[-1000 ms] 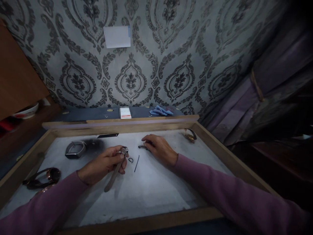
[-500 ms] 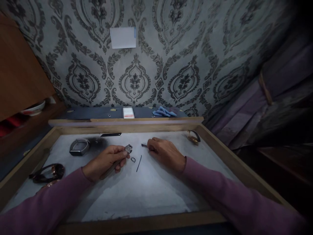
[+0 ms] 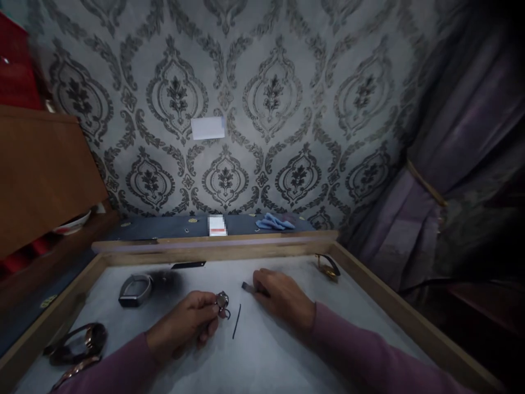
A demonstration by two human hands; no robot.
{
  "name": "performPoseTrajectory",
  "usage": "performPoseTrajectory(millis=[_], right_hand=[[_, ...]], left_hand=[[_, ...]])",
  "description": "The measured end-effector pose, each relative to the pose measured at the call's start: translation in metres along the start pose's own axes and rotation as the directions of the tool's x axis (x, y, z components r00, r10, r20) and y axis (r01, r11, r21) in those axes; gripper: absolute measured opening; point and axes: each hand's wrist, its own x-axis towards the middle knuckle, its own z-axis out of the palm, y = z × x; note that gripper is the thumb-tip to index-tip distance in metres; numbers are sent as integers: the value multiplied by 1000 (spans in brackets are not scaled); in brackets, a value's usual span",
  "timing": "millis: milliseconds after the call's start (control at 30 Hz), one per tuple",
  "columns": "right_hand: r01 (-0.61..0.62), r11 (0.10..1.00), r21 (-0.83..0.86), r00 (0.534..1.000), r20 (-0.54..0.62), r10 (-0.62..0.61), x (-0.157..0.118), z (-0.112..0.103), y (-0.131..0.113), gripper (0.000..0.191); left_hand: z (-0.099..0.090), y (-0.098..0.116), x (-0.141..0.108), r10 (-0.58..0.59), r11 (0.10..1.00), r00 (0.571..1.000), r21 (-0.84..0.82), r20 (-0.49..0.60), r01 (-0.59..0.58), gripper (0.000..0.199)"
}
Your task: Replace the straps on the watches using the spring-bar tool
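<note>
Near the middle of the tray, my left hand is closed on a small wristwatch, whose round metal case pokes out past the thumb and fingertips. To its right, my right hand rests low over the white surface, fingers curled round a narrow dark strip; only its flat end shows, so I cannot tell its kind. Between the hands lies a thin black rod-like piece. A small curved black piece sits just under the watch, partly covered by it.
A wooden-framed tray surrounds the work. Inside stand a grey-strapped watch, dark watches with rose-gold parts, a black blade-like strip and a gold watch. Behind are a blue cloth and a small white box.
The view has tilted up, so everything sits lower. The watch in my left hand has turned and now overlaps the curved piece. The strip in my right hand shows its flat face more.
</note>
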Motion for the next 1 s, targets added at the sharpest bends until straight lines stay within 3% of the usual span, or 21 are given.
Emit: performPoseTrajectory(millis=[333,400,467,533,600,667,767,1000], right_hand=[[22,989,145,1000,12,-24,1,4,2,16],[48,954,294,999,-14,-46,2,4,1,17],[45,836,546,999,-16,-43,4,5,0,17],[22,748,664,999,9,-38,4,7,-3,20],[-47,500,865,998,61,-12,5,10,-6,28],[-72,329,942,996,87,-31,5,12,-9,35],[-103,228,968,991,118,-56,5,14,-14,38],[-108,159,981,989,122,-81,5,19,-18,35]], left_hand=[[0,3,1,15,1000,1000,-5,-20,-15,39],[0,5,1,9,1000,999,2,-39,-9,40],[1,7,-1,-2,1000,998,16,-67,3,42],[1,9,-3,16,1000,996,26,-83,-14,40],[0,10,-5,15,1000,998,11,-67,-14,36],[0,11,-6,14,1000,999,0,-52,-14,33],[0,11,-7,6,1000,1000,-10,-28,-6,33],[1,11,-8,51,999,999,-7,-8,-51,32]])
